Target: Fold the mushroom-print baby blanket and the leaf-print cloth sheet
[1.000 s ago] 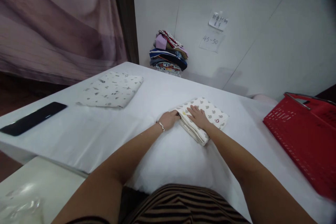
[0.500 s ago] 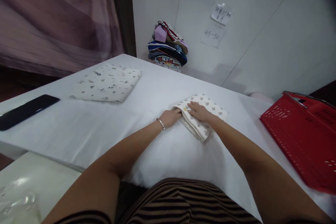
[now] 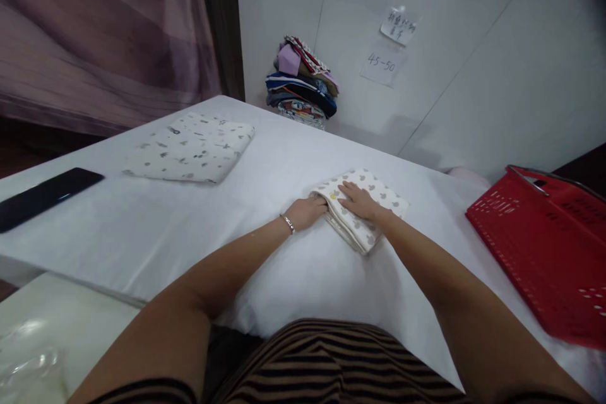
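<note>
**Both hands on a folded cloth**

At the middle of the white counter [image 3: 156,227] lies a folded cloth [image 3: 364,211], cream with grey mouse-head shapes, its layered edge facing near. The right hand [image 3: 360,201] rests flat on top of it, fingers spread and open. The left hand [image 3: 307,211], a thin bracelet [image 3: 288,223] at the wrist, is curled against the cloth's left edge, its fingertips tucked at the fold; whether its grip is clamped on the fabric cannot be told.

Far left on the counter sits a second folded cloth [image 3: 192,148] with small grey marks, well apart from the first. A black flat object [image 3: 45,197] lies at the left edge. A red basket [image 3: 549,252] stands at the right. Against the far wall is a stack of coloured fabrics [image 3: 303,85], with two paper notes [image 3: 391,44] stuck to the wall beside it.
</note>
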Available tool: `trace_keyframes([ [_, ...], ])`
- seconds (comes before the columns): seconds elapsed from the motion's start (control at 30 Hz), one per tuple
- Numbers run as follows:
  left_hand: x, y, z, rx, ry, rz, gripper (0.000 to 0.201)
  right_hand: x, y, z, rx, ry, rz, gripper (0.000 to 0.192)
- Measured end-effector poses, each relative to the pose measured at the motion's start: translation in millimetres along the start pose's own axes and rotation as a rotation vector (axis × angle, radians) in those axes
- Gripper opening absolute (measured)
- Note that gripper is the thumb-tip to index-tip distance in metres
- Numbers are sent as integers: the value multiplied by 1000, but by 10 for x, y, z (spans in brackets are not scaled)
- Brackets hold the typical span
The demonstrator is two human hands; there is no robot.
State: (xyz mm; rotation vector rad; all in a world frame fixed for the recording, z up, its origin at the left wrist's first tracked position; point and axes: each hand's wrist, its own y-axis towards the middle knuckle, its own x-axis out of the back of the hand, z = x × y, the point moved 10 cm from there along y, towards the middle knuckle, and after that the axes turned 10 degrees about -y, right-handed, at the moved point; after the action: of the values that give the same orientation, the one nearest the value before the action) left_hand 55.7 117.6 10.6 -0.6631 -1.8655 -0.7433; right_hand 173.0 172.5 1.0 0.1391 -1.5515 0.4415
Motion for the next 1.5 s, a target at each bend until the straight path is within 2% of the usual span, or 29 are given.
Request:
trace_keyframes([
  [0.13,-9,10,-122,11,-153,-40,30,18,-6,41,-5,-19,4,60],
  [0.27,-51,75,-106,125,-212,-65,26,37,-3,56,-16,-32,3,58],
  [0.37,-76,102,-89,160,-222,-54,24,37,26,22,-24,-35,12,59],
  [0.57,-10,-8,-99,97,-281,-73,26,54,71,-23,22,21,6,65],
  [0.73,6,-70,-159,59,-242,-55,29,44,65,-17,14,13,11,67],
  [0.9,-42,-22,-299,42,-172,-34,31,46,58,15,8,-24,1,64],
  [1.13,-138,14,-380,104,-101,-35,28,21,61,11,-8,-33,18,63],
  [1.3,-80,-71,-441,13,-112,-26,30,8,75,5,-7,-4,20,66],
  [1.5,-96,-84,-497,13,-153,-25,31,-33,102,-19,-2,-35,3,63],
])
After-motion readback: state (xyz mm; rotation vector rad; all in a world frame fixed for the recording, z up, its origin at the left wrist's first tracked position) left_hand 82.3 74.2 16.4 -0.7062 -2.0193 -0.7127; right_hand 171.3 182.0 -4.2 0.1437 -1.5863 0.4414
